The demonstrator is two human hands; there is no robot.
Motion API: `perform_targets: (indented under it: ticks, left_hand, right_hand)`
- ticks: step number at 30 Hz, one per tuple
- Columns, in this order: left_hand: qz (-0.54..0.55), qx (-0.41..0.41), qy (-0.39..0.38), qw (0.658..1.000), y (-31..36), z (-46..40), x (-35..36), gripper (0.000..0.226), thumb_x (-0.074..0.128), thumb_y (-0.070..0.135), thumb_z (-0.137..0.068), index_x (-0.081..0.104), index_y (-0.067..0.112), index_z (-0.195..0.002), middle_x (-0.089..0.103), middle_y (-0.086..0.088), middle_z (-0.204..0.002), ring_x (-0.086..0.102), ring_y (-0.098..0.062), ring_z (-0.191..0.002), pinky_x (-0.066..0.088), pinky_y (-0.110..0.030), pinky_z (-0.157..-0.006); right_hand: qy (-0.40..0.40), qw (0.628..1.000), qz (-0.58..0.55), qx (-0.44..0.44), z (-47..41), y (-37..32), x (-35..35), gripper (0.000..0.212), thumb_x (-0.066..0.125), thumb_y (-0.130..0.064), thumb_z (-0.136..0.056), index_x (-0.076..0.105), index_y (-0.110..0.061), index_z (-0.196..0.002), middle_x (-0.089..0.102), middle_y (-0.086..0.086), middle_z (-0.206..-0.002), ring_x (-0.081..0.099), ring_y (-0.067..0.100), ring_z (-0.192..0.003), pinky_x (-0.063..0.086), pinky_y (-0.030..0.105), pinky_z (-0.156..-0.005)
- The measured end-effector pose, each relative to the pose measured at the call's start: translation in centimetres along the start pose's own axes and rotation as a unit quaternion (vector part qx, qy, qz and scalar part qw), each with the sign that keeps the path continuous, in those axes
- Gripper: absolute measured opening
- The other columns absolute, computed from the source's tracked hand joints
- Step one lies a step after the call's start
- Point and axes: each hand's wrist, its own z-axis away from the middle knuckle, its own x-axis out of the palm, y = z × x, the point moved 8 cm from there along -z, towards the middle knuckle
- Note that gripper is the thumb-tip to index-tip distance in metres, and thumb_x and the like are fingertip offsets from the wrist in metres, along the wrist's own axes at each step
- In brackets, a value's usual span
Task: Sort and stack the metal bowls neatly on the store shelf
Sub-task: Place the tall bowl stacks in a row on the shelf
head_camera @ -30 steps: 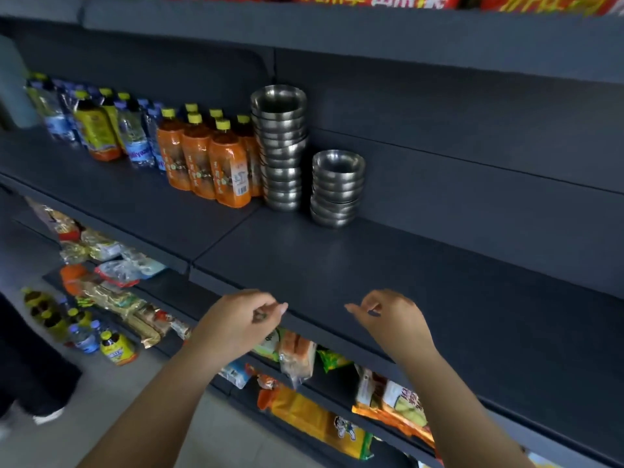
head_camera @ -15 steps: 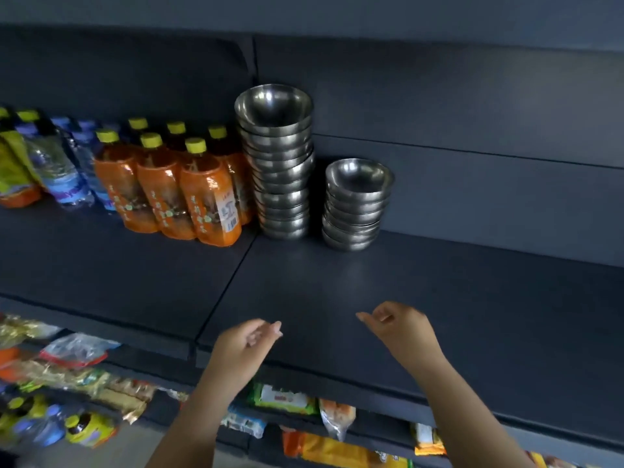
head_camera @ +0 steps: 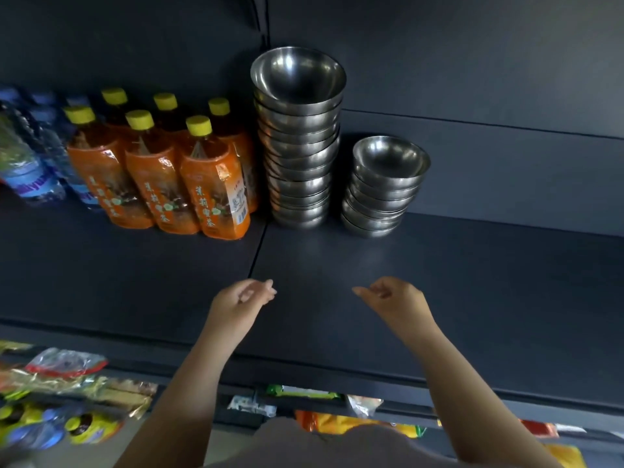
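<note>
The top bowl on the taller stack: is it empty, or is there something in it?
Empty. The top bowl sits mouth up on the taller stack, and its shiny inside shows only reflections, right down to the bottom.

Drinks on the dark shelf, snacks on the tiers below.

Six orange tea bottles [head_camera: 189, 170] with yellow caps stand upright in two rows at the back of the shelf, labels printed with Chinese characters. Just to their left stand clear water bottles [head_camera: 30, 157] with blue labels. On the lower shelf [head_camera: 337, 412] lie assorted snack packets [head_camera: 67, 369], and at bottom left, small bottles with yellow labels [head_camera: 84, 425].
</note>
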Motion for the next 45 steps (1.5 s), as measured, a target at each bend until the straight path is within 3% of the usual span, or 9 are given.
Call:
perform_targets:
  ticks: [8, 12, 17, 20, 23, 29, 33, 42, 45]
  left_hand:
    - [-0.003, 0.03, -0.019, 0.999, 2.1, -3.0, -0.1, 0.021, 0.056, 0.022, -0.091, 0.066, 0.02, -0.072, 0.067, 0.005, -0.08, 0.061, 0.003, -0.072, 0.046, -0.02, -0.077]
    - [0.039, 0.03, -0.017, 0.999, 4.7, -6.1, -0.2, 0.02, 0.049, 0.031, -0.094, 0.063, 0.019, -0.085, 0.064, 0.005, -0.089, 0.059, -0.009, -0.089, 0.046, -0.031, -0.089]
    - [0.221, -0.063, -0.018, 0.973, 5.2, -10.7, 0.9, 0.053, 0.044, 0.048, -0.092, 0.045, 0.014, -0.133, 0.045, -0.007, -0.139, 0.041, -0.022, -0.129, 0.039, -0.04, -0.097]
    - [0.277, -0.126, -0.005, 0.953, 4.3, -12.1, 1.8, 0.077, 0.053, 0.063, -0.08, 0.029, 0.028, -0.145, 0.025, -0.001, -0.153, 0.028, -0.025, -0.138, 0.037, -0.047, -0.091]
    - [0.305, -0.167, -0.007, 0.938, 4.0, -12.4, 2.5, 0.088, 0.056, 0.071, -0.071, 0.019, 0.041, -0.145, 0.015, 0.004, -0.156, 0.021, -0.028, -0.141, 0.033, -0.058, -0.098]
    - [0.347, -0.165, -0.094, 0.918, 4.1, -13.4, 5.1, 0.093, 0.047, 0.077, -0.068, 0.018, 0.036, -0.146, 0.018, 0.003, -0.156, 0.02, -0.025, -0.142, 0.026, -0.058, -0.105]
    - [0.379, -0.151, -0.12, 0.905, 4.0, -13.8, 5.9, 0.123, 0.062, 0.084, -0.034, 0.026, 0.039, -0.143, 0.026, 0.002, -0.154, 0.027, -0.025, -0.139, 0.038, -0.049, -0.093]
    - [0.369, -0.126, -0.146, 0.909, 4.0, -13.5, 6.2, 0.129, 0.068, 0.083, -0.028, 0.023, 0.045, -0.143, 0.023, 0.005, -0.155, 0.025, -0.025, -0.14, 0.032, -0.053, -0.106]
    - [0.378, -0.132, -0.137, 0.906, 3.8, -12.9, 6.1, 0.104, 0.057, 0.082, -0.053, 0.028, 0.04, -0.143, 0.028, 0.002, -0.153, 0.028, -0.025, -0.139, 0.037, -0.049, -0.098]
  right_hand:
    - [0.006, 0.999, -0.014, -0.029, -2.3, -3.9, 0.0, 0.025, 0.068, -0.041, -0.082, 0.057, -0.019, -0.08, 0.056, -0.008, -0.076, 0.051, 0.012, -0.08, 0.035, 0.021, -0.066]
    - [0.011, 0.992, -0.097, -0.078, -5.4, -8.2, -1.4, 0.025, 0.068, -0.043, -0.081, 0.062, -0.021, -0.09, 0.058, -0.006, -0.083, 0.051, 0.009, -0.08, 0.039, 0.027, -0.076]
    - [-0.069, 0.97, -0.225, -0.055, -9.8, -10.6, 1.5, 0.054, 0.066, -0.066, -0.063, 0.045, -0.022, -0.087, 0.042, -0.001, -0.079, 0.041, 0.015, -0.085, 0.035, 0.03, -0.083]
    - [-0.09, 0.959, -0.269, -0.015, -11.5, -10.3, 3.0, 0.107, 0.062, -0.08, -0.039, 0.046, -0.017, -0.124, 0.045, -0.007, -0.14, 0.037, 0.014, -0.131, 0.028, 0.041, -0.112]
    - [-0.111, 0.956, -0.272, 0.001, -12.0, -10.5, 3.8, 0.135, 0.06, -0.085, -0.036, 0.02, -0.024, -0.149, 0.024, -0.008, -0.155, 0.022, 0.016, -0.143, 0.023, 0.048, -0.115]
    - [-0.135, 0.948, -0.288, 0.03, -13.2, -10.0, 5.6, 0.097, 0.056, -0.066, -0.077, 0.007, -0.028, -0.151, 0.016, -0.008, -0.157, 0.022, 0.02, -0.143, 0.028, 0.05, -0.112]
    - [-0.128, 0.946, -0.296, 0.029, -13.5, -9.8, 6.0, 0.097, 0.055, -0.067, -0.077, 0.005, -0.029, -0.151, 0.016, -0.008, -0.157, 0.024, 0.02, -0.142, 0.032, 0.05, -0.11]
    - [-0.128, 0.947, -0.294, 0.021, -13.2, -9.3, 6.1, 0.097, 0.055, -0.066, -0.078, 0.005, -0.028, -0.151, 0.018, -0.007, -0.157, 0.027, 0.018, -0.14, 0.034, 0.047, -0.11]
    - [-0.127, 0.949, -0.289, 0.019, -12.8, -9.1, 6.2, 0.099, 0.056, -0.068, -0.076, 0.005, -0.029, -0.151, 0.018, -0.008, -0.157, 0.028, 0.018, -0.14, 0.035, 0.046, -0.11]
